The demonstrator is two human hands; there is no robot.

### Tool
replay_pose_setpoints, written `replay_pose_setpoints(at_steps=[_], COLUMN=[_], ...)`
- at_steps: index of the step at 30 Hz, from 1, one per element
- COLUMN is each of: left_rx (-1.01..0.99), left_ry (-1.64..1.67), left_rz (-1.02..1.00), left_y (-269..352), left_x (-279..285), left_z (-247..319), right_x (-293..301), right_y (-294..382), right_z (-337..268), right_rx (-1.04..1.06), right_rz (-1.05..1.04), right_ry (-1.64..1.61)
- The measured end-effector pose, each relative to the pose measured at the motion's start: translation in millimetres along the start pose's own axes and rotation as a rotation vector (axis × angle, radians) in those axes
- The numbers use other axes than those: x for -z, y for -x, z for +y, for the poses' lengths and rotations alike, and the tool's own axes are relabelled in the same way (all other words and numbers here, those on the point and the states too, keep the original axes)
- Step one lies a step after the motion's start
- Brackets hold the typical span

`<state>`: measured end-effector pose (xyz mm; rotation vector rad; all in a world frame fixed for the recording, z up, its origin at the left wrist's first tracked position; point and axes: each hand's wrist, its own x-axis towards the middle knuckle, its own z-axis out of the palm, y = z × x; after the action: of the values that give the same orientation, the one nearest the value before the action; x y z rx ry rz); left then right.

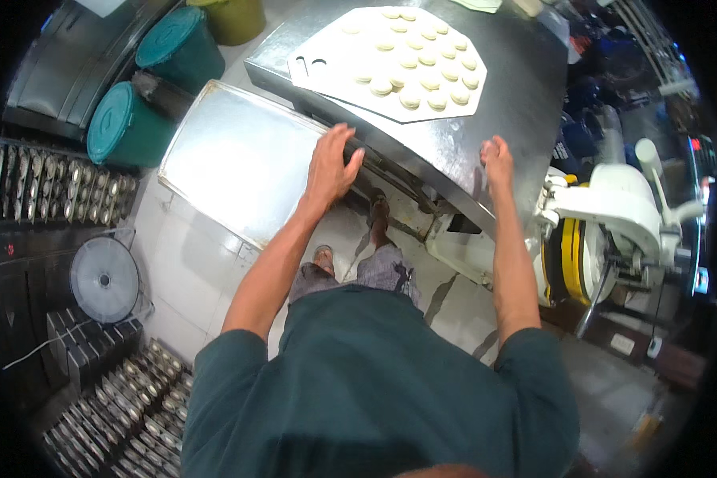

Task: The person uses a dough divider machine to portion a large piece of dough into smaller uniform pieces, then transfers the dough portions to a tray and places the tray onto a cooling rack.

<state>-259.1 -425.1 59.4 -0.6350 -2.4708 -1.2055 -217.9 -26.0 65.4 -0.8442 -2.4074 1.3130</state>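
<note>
My left hand [333,164] is over the right-hand corner of a shallow metal sheet pan [239,161], thumb and fingers apart. Whether it touches the pan's rim, I cannot tell. The pan's surface is bare and shiny. Above the near edge of a stainless steel table [436,140] is my right hand [498,164], its fingers curled in; nothing shows in it. On the table lies a white board [328,45] with angled corners and a cut-out handle. Several pale, round dough pieces [410,98] are spread over the board.
Teal lidded bins [110,122] and an olive bucket [233,21] stand beyond the pan. At right is a white machine [609,203] with a yellow-striped bowl. Stacked moulded metal trays [125,400] and a round-grilled fan [104,279] are at left.
</note>
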Motion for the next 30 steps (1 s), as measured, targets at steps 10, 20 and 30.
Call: replay_pose_setpoints(at_steps=[10,20,30], left_rx=[0.129,0.006,0.735], left_ry=[-0.561,-0.425,-0.079], left_rz=[-0.135,-0.014,0.113], left_y=[-98,-167,-180], left_x=[-42,-1,-17], left_z=[-41,-60,-62], right_x=[-47,-53,-191], right_y=[-107,-117,-122], right_z=[-47,-99,-211], right_rx=[-0.12,0.033,0.796], right_rz=[-0.157,-0.275,-0.874], right_ry=[-0.248,-0.067,0.103])
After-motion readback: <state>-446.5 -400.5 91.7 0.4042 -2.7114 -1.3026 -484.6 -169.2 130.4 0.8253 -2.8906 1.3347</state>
